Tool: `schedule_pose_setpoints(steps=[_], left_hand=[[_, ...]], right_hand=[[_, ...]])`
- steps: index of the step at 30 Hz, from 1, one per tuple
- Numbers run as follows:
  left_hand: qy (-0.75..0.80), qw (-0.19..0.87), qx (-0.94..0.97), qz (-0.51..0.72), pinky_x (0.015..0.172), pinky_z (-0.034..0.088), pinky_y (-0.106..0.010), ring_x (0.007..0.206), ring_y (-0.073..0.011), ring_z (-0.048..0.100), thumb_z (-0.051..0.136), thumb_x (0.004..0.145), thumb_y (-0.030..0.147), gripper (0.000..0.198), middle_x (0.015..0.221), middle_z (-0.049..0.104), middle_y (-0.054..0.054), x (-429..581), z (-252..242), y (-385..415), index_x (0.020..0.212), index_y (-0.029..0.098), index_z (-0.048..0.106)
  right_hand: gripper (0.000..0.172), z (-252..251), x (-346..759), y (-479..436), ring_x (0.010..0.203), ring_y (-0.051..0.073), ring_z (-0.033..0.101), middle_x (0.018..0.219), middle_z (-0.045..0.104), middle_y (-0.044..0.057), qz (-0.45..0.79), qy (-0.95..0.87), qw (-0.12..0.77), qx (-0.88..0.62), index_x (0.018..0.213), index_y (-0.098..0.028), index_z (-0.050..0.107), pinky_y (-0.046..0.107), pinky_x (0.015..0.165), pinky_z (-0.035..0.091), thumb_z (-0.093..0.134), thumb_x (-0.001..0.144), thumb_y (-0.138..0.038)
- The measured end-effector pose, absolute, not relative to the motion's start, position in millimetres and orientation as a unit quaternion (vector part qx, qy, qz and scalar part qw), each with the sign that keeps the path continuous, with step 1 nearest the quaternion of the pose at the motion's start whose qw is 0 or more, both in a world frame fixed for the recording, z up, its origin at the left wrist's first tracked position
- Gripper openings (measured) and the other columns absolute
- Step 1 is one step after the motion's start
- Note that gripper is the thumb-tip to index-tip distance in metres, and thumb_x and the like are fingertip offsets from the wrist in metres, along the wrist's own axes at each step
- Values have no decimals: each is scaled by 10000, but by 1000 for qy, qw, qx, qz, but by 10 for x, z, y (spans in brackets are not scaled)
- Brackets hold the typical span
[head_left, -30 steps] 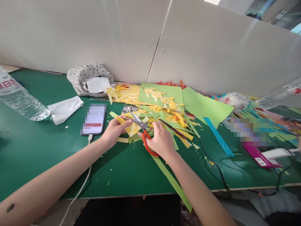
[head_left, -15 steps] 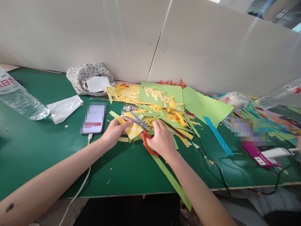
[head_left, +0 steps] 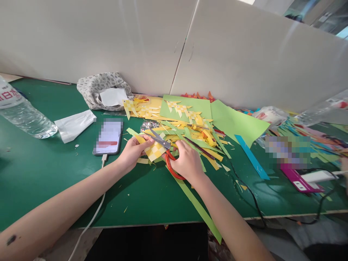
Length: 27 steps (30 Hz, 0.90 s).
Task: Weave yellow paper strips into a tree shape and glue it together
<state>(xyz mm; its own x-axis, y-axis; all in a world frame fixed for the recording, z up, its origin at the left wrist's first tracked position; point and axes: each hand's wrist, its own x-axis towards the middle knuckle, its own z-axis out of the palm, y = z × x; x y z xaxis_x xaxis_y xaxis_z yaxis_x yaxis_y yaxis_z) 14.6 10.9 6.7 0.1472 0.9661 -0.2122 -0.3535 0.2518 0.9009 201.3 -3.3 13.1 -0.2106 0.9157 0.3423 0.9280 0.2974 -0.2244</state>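
Between thumb and fingers, my left hand (head_left: 132, 151) pinches a yellow-and-white checkered woven paper piece (head_left: 155, 151). My right hand (head_left: 187, 159) is closed round the red handles of a pair of scissors (head_left: 171, 167). Their metal blades point left and lie over the woven paper, near my left fingertips. Behind the hands is a heap of yellow and green paper strips (head_left: 190, 130). Several finished-looking checkered paper fish (head_left: 179, 108) lie on a light green sheet (head_left: 202, 103) near the wall.
Left of my hands lies a phone (head_left: 110, 136) on a white cable. A water bottle (head_left: 24, 112) and a patterned cloth pouch (head_left: 89, 90) are farther left. To the right are a blue strip (head_left: 251, 157), a magenta power strip (head_left: 295, 179) and a black cord (head_left: 250, 190).
Hardly anything differs. Both hands stay in place, with the scissors still over the woven paper; the blades look slightly closer together.
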Motion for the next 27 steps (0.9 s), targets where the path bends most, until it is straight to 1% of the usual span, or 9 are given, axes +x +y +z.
schedule_pose_setpoints(steps=[4, 9, 17, 24, 27], left_hand=[[425, 661, 361, 502, 543, 450, -189, 637, -82, 556, 769, 633, 349, 301, 739, 589, 22, 144, 66, 108, 738, 164, 556], [417, 670, 363, 496, 561, 456, -204, 662, -96, 562, 783, 613, 326, 304, 733, 584, 21, 142, 54, 116, 747, 169, 560], [408, 683, 364, 485, 588, 475, -228, 681, -107, 575, 766, 646, 346, 287, 760, 598, 8, 126, 50, 125, 784, 165, 592], [411, 685, 365, 477, 603, 476, -220, 706, -104, 596, 773, 638, 357, 291, 804, 632, -2, 128, 76, 115, 778, 160, 610], [409, 690, 368, 471, 598, 468, -216, 705, -109, 605, 770, 643, 359, 291, 777, 629, 4, 126, 78, 113, 791, 165, 611]], right_hand=[[318, 124, 2025, -28, 544, 125, 454, 688, 537, 24, -8, -783, 225, -579, 713, -193, 460, 244, 491, 253, 517, 756, -502], [318, 110, 2038, -23, 534, 120, 445, 676, 539, 22, -5, -788, 244, -566, 690, -198, 448, 242, 497, 265, 517, 760, -501], [318, 109, 2051, -18, 540, 121, 434, 674, 548, 28, -6, -788, 246, -564, 675, -196, 449, 244, 504, 265, 546, 745, -490], [316, 104, 2062, -10, 527, 114, 417, 636, 521, 16, -26, -796, 255, -549, 657, -197, 450, 241, 494, 262, 532, 760, -485], [328, 95, 2072, -1, 519, 111, 404, 629, 516, 10, -30, -796, 245, -552, 652, -199, 449, 244, 488, 252, 535, 758, -497]])
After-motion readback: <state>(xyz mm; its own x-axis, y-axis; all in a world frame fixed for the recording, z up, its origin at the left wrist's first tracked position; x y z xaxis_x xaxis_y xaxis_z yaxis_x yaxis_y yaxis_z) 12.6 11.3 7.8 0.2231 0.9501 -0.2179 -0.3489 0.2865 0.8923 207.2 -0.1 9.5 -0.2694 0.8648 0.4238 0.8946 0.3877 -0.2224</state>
